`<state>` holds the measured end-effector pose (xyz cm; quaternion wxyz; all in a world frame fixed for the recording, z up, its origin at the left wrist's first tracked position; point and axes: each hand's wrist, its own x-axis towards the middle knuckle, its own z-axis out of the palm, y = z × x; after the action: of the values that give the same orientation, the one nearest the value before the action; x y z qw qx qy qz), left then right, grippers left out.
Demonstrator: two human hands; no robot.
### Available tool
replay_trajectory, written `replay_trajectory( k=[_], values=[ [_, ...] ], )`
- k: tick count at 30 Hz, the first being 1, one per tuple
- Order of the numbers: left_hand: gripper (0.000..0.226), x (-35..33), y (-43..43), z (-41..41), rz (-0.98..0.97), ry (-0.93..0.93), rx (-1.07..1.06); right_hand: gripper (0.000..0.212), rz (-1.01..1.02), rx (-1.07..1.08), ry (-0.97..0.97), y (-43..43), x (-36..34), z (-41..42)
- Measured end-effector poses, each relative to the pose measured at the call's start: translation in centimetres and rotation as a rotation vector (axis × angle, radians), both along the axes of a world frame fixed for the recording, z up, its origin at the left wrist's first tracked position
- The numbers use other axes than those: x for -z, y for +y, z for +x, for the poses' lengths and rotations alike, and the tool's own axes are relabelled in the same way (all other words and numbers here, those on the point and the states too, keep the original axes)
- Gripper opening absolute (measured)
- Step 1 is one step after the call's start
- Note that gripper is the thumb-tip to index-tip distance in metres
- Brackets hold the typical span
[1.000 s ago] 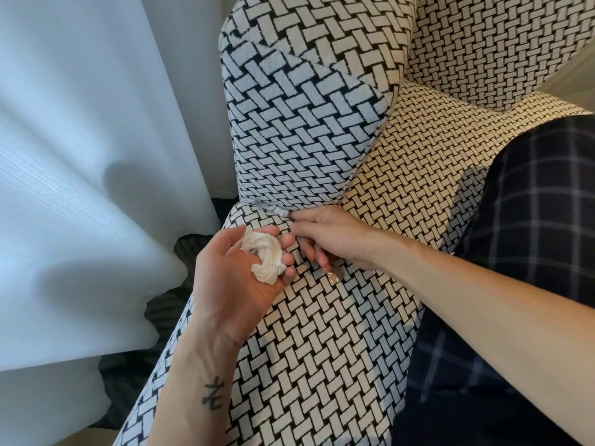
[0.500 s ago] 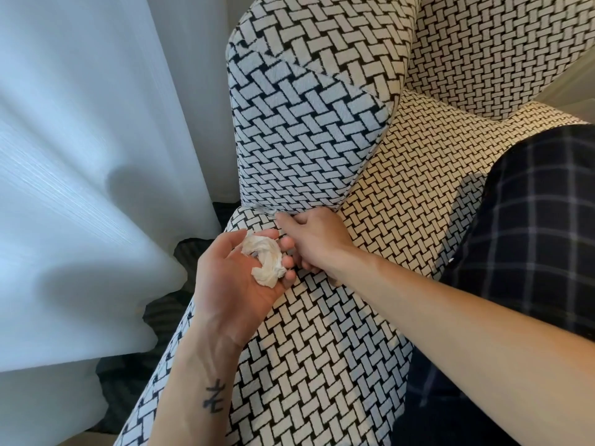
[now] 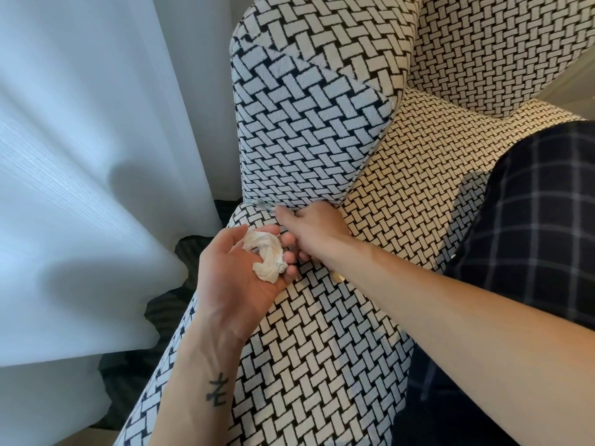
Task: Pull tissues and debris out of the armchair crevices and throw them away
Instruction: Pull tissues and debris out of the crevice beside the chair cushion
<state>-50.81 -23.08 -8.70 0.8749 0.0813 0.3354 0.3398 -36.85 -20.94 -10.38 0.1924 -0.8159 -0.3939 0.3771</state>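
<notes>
The armchair [image 3: 322, 333] has a black-and-white woven pattern. My left hand [image 3: 231, 281] lies palm up over the seat's front left corner, its fingers curled loosely round a crumpled white tissue [image 3: 265, 255]. My right hand [image 3: 314, 226] reaches across, with its fingertips at the crevice [image 3: 273, 208] between the armrest [image 3: 299, 130] and the seat. A tiny pale scrap shows at the crevice by the index fingertip. Whether the fingers pinch it is hidden. A small round gold piece [image 3: 338, 277] peeks out on the seat under my right forearm.
A white sheer curtain [image 3: 80, 188] hangs close on the left of the chair. Dark striped floor [image 3: 167, 304] shows between them. My leg in dark plaid trousers [image 3: 531, 236] rests on the seat's right side. The chair's backrest [image 3: 499, 43] rises at the top right.
My right hand slid left and up, so its fingertips are now against the armrest crevice. The gold piece became partly covered by my forearm. My left hand kept holding the tissue in place.
</notes>
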Motion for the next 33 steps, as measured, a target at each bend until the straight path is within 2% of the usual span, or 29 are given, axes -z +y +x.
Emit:
replay_trajectory(
  k=[4, 12, 23, 26, 29, 31, 33],
  values=[
    [0.031, 0.0, -0.1, 0.3, 0.006, 0.005, 0.003, 0.048, 0.041, 0.103, -0.035, 0.3, 1.0, -0.1],
    [0.032, -0.2, -0.3, 0.3, 0.006, 0.021, -0.010, 0.044, 0.142, 0.158, -0.007, -0.6, 1.2, -0.4],
    [0.033, -0.2, -0.4, 0.0, -0.007, 0.029, -0.016, 0.033, 0.234, 0.183, 0.258, -3.6, -1.9, 0.6],
    [0.034, -0.1, -0.4, 0.0, -0.010, 0.026, -0.021, 0.025, 0.303, 0.114, 0.286, -5.1, -3.5, 1.3],
    [0.036, 0.0, -0.4, 0.0, -0.006, 0.017, -0.008, 0.016, 0.447, -0.092, 0.242, -6.6, -5.3, 2.0],
    [0.038, 0.1, -0.4, 0.0, -0.001, 0.012, 0.019, 0.022, 0.482, -0.273, 0.169, -7.4, -5.8, 2.3],
    [0.040, 0.0, -0.4, 0.1, 0.004, 0.009, 0.036, 0.028, 0.443, -0.492, 0.002, -7.9, -5.5, 2.2]
  ],
)
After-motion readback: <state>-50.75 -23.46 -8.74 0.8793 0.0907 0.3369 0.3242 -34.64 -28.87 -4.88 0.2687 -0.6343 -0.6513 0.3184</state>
